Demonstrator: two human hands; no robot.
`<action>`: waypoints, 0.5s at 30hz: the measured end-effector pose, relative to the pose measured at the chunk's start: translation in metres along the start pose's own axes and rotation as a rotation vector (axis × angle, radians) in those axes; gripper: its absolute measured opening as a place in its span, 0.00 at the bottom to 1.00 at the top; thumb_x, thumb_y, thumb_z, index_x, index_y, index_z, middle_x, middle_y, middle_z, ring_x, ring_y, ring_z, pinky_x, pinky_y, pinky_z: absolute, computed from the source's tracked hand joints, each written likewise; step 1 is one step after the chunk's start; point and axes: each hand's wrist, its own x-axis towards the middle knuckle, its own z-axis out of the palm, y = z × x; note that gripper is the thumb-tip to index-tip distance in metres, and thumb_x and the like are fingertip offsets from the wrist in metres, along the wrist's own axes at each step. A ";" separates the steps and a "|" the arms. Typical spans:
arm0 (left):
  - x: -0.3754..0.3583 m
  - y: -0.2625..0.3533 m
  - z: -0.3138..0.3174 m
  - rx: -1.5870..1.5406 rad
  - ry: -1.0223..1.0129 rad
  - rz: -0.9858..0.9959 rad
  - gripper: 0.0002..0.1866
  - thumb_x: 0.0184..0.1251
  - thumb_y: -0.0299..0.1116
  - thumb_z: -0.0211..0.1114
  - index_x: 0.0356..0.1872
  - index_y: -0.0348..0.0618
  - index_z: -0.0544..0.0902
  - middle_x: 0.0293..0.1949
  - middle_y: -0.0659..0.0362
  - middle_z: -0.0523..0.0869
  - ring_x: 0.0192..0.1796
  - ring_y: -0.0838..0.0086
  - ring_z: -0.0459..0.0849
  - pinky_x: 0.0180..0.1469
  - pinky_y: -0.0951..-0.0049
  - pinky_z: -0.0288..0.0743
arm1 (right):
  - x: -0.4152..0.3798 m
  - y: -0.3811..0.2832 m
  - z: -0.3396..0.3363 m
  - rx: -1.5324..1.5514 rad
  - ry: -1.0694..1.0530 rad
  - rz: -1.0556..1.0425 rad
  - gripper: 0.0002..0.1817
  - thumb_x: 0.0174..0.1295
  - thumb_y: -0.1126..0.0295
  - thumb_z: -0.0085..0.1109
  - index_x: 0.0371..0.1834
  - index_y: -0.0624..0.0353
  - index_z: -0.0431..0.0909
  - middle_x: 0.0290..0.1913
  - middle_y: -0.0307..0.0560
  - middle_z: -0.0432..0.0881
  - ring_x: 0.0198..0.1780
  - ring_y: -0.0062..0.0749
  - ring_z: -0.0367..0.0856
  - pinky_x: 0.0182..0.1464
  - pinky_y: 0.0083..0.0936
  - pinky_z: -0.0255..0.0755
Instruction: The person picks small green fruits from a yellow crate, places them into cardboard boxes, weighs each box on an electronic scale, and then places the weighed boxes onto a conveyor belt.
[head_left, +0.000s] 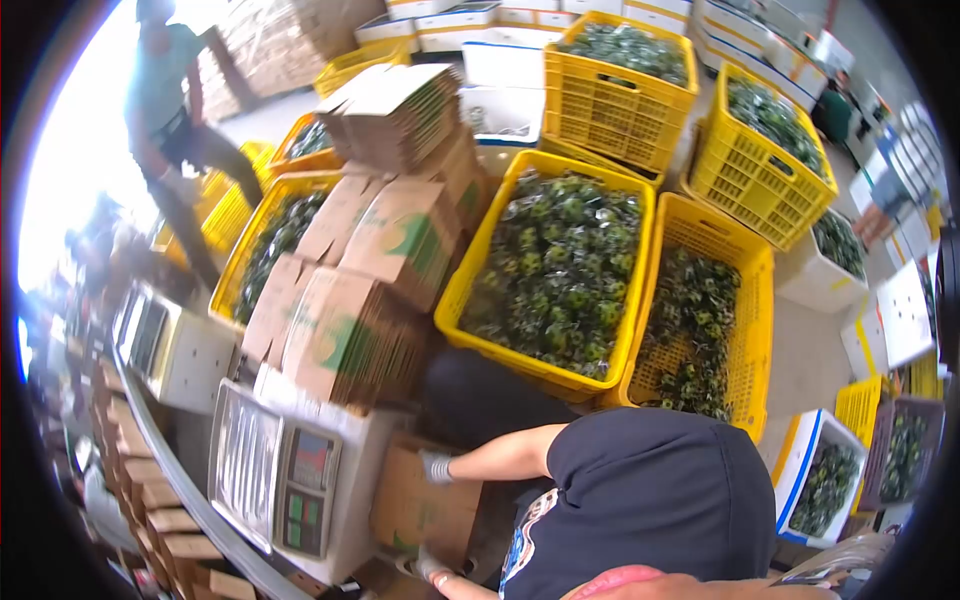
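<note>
A brown cardboard box [425, 505] with a green print lies low, beside the white block under the scale [275, 475]. My right hand [436, 467], in a grey glove, holds the box at its upper right side. My left hand [430, 566], also gloved, grips its lower edge near the bottom of the view; its fingertips are partly hidden. Stacks of flattened printed cartons [350, 335] rise above the scale. Near my dark sleeve stands a yellow crate [450, 315] full of dark green, clear-wrapped produce.
Another yellow crate [755, 350], partly filled, stands to the right, with more filled crates [620, 120] behind. A metal rail [190, 470] curves along the left beside cartons. One person [175, 110] stands at the upper left, another [905, 160] at the far right.
</note>
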 end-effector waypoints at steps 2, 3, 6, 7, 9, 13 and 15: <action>-0.015 0.017 -0.003 -0.026 0.060 -0.028 0.24 0.64 0.33 0.60 0.61 0.37 0.69 0.57 0.49 0.76 0.57 0.61 0.76 0.58 0.66 0.69 | -0.037 -0.024 -0.017 -0.163 -0.056 -0.228 0.27 0.59 0.63 0.51 0.61 0.56 0.61 0.51 0.60 0.78 0.53 0.50 0.77 0.48 0.42 0.72; -0.025 0.030 0.002 -0.014 0.073 0.032 0.24 0.64 0.33 0.60 0.61 0.37 0.69 0.58 0.49 0.76 0.57 0.61 0.76 0.58 0.66 0.69 | -0.067 -0.035 -0.035 -0.197 -0.063 -0.397 0.25 0.55 0.68 0.55 0.58 0.57 0.64 0.49 0.60 0.78 0.53 0.52 0.77 0.48 0.43 0.72; -0.070 0.081 0.029 0.116 0.069 0.344 0.25 0.64 0.33 0.61 0.61 0.37 0.69 0.58 0.49 0.76 0.57 0.61 0.76 0.58 0.66 0.69 | -0.117 -0.066 -0.086 -0.186 -0.069 -0.491 0.29 0.48 0.65 0.61 0.55 0.62 0.66 0.46 0.61 0.79 0.49 0.55 0.78 0.46 0.44 0.72; -0.082 0.096 0.040 0.162 0.060 0.439 0.25 0.64 0.33 0.61 0.61 0.37 0.69 0.58 0.49 0.76 0.57 0.61 0.76 0.58 0.66 0.69 | -0.120 -0.065 -0.095 -0.171 -0.007 -0.545 0.29 0.49 0.62 0.61 0.54 0.61 0.66 0.47 0.61 0.78 0.50 0.54 0.77 0.48 0.43 0.71; -0.098 0.121 0.061 0.233 0.044 0.592 0.25 0.64 0.33 0.61 0.61 0.38 0.69 0.58 0.49 0.76 0.57 0.61 0.76 0.58 0.66 0.69 | -0.124 -0.070 -0.110 -0.153 0.122 -0.691 0.30 0.50 0.56 0.63 0.54 0.60 0.68 0.50 0.59 0.76 0.53 0.52 0.74 0.53 0.41 0.69; -0.114 0.146 0.088 0.330 0.008 0.744 0.25 0.64 0.33 0.61 0.62 0.38 0.69 0.58 0.49 0.75 0.57 0.61 0.75 0.59 0.66 0.68 | -0.140 -0.087 -0.129 0.047 0.062 -0.497 0.44 0.46 0.37 0.63 0.57 0.62 0.69 0.58 0.60 0.72 0.59 0.50 0.71 0.61 0.36 0.64; -0.117 0.153 0.094 0.364 -0.009 0.783 0.25 0.64 0.33 0.61 0.62 0.38 0.69 0.59 0.49 0.75 0.57 0.61 0.75 0.59 0.66 0.68 | -0.111 -0.072 -0.121 -0.032 0.239 -0.496 0.45 0.46 0.37 0.64 0.59 0.61 0.66 0.60 0.61 0.70 0.62 0.51 0.68 0.63 0.37 0.62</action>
